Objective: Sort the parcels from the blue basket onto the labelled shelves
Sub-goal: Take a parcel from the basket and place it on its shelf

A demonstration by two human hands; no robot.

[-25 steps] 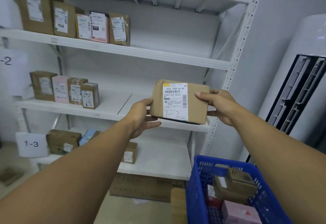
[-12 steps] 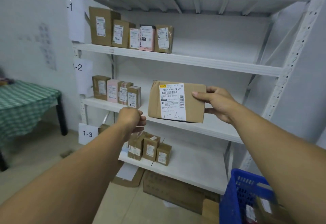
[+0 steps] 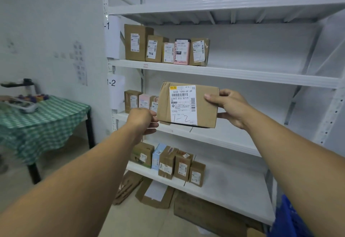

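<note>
The parcel (image 3: pixel 186 104), marked 1-2 by hand, hangs just above the front edge of the 1-2 shelf (image 3: pixel 224 135). The right hand (image 3: pixel 229 106) pinches its right end, thumb on the front face. The left hand (image 3: pixel 141 119) is loosely curled at its lower left corner, and I cannot tell whether it grips or only touches.

A hold at one end is thin. If the left hand gives no support, the box could twist and drop off the shelf's lip to the floor. Slid in too fast, it could knock over the row (image 3: pixel 138 101) standing at the shelf's left end. Set down too near the front, it may tip out. The basket (image 3: pixel 287 216) sits well below the shelf, to the right.
</note>
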